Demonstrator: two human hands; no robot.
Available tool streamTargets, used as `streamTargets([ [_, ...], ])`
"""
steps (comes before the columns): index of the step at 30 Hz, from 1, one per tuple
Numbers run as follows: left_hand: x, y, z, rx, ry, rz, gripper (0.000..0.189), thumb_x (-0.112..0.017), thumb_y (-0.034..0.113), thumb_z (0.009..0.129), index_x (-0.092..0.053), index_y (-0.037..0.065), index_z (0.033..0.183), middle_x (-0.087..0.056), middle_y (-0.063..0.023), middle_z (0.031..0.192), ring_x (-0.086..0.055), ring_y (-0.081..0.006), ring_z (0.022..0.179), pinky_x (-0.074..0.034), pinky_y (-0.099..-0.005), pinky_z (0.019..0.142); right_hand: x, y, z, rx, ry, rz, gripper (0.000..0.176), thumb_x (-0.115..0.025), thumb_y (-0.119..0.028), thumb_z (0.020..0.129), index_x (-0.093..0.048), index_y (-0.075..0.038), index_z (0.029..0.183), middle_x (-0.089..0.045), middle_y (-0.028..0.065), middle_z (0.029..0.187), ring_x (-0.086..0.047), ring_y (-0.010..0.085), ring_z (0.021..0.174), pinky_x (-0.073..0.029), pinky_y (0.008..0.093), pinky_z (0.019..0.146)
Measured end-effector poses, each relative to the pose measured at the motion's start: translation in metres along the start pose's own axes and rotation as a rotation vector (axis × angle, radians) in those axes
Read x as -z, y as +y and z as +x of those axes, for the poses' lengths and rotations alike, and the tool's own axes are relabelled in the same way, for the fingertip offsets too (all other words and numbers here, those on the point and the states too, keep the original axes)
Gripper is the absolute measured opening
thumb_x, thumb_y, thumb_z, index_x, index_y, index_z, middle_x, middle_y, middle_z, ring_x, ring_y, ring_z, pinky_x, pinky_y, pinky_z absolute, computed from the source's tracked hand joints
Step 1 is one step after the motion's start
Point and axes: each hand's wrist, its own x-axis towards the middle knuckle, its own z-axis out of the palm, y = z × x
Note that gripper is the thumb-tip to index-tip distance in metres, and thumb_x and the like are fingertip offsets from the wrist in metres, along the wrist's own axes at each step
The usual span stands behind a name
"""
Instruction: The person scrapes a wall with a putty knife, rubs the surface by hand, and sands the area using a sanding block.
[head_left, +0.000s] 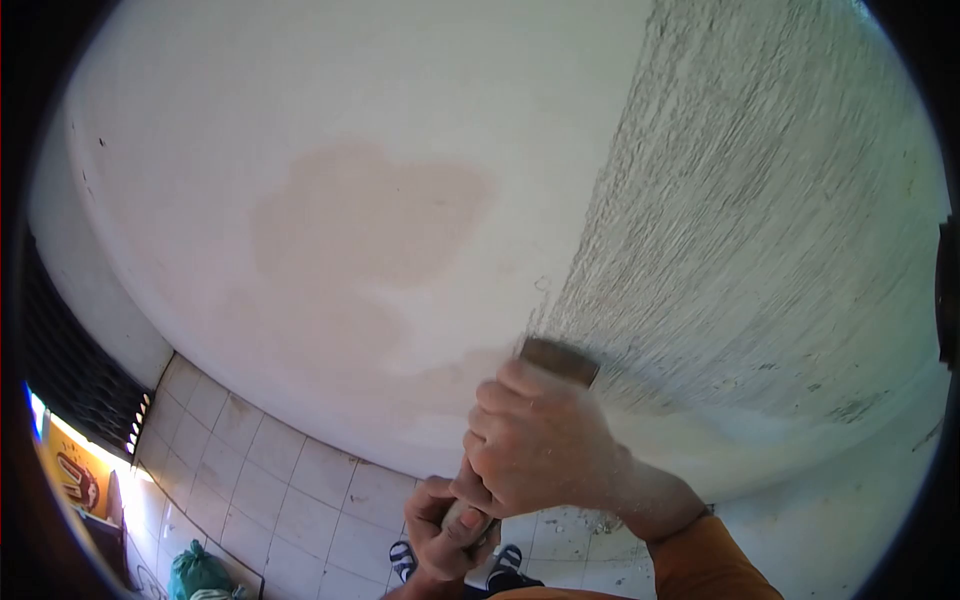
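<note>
While both hands press the scraper against the wall, the work seems to be mid-stroke, right at the border between the rough scored patch on the right and the smooth painted face on the left, where a brownish stain spreads. The right hand sits high on the tool, its fingers curled tight around it just under the blade; the left hand grips the handle end below, fingers wrapped shut. The blade touches the wall at the lower left corner of the rough patch. By my judgement the next move calls for firm, even pressure from both arms and a blade kept flat, so that it bites into the smooth paint beside the border rather than skidding. Open room is broad to the left and upward across the smooth face. Below, the wall meets the tiled floor close to the person's sandalled feet, with crumbs of debris near them; a green bag and a dark grille stand well apart at the left
</note>
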Motion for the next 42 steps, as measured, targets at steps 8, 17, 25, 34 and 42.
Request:
streamTargets([
  [8, -0.004, 0.007, 0.004, -0.047, -0.054, 0.121, 0.019, -0.06, 0.012, 0.088, -0.052, -0.001, 0.099, -0.056, -0.0165, 0.065, -0.046, -0.0122, 0.037, -0.032, -0.0228, 0.03, 0.009, 0.006, 0.007, 0.006, 0.04, 0.021, 0.024, -0.058, -0.024, 0.063, -0.05, -0.011, 0.044, -0.046, -0.0005, 0.049, -0.047, 0.0155, 0.059, -0.039, 0.029, 0.066],
  [17, -0.016, 0.012, -0.007, 0.084, 0.016, 0.001, 0.018, -0.058, 0.013, 0.088, -0.051, 0.001, 0.099, -0.057, -0.0166, 0.072, -0.045, -0.0117, 0.038, -0.034, -0.0218, 0.03, 0.013, 0.0, 0.003, -0.036, -0.022, 0.026, 0.024, -0.058, -0.024, 0.063, -0.054, -0.011, 0.043, -0.049, 0.0009, 0.048, -0.05, 0.0174, 0.058, -0.041, 0.0286, 0.066],
  [25, -0.038, 0.031, -0.003, 0.111, 0.112, 0.127, 0.022, -0.059, 0.015, 0.088, -0.05, 0.004, 0.104, -0.058, -0.0189, 0.072, -0.046, -0.0133, 0.038, -0.033, -0.0212, 0.029, 0.029, 0.002, 0.016, -0.023, 0.031, 0.059, 0.026, -0.062, -0.026, 0.06, -0.054, -0.01, 0.042, -0.047, 0.0012, 0.044, -0.047, 0.0179, 0.055, -0.041, 0.0302, 0.059],
  [34, -0.06, 0.034, 0.004, 0.082, 0.056, 0.137, 0.022, -0.054, 0.015, 0.091, -0.046, 0.005, 0.11, -0.055, -0.0161, 0.06, -0.037, -0.0107, 0.032, -0.026, -0.0225, 0.03, 0.053, 0.008, 0.017, -0.041, 0.071, -0.03, 0.021, -0.059, -0.025, 0.057, -0.057, -0.009, 0.044, -0.047, 0.0047, 0.046, -0.048, 0.0203, 0.057, -0.042, 0.0327, 0.059],
  [42, -0.064, 0.034, 0.007, 0.115, 0.049, 0.099, 0.02, -0.053, 0.013, 0.09, -0.048, 0.006, 0.108, -0.055, -0.0172, 0.063, -0.042, -0.0118, 0.034, -0.028, -0.0212, 0.029, 0.054, 0.007, 0.017, -0.064, -0.035, -0.024, 0.026, -0.06, -0.028, 0.062, -0.059, -0.006, 0.046, -0.051, 0.0076, 0.052, -0.052, 0.0229, 0.061, -0.043, 0.034, 0.055],
])
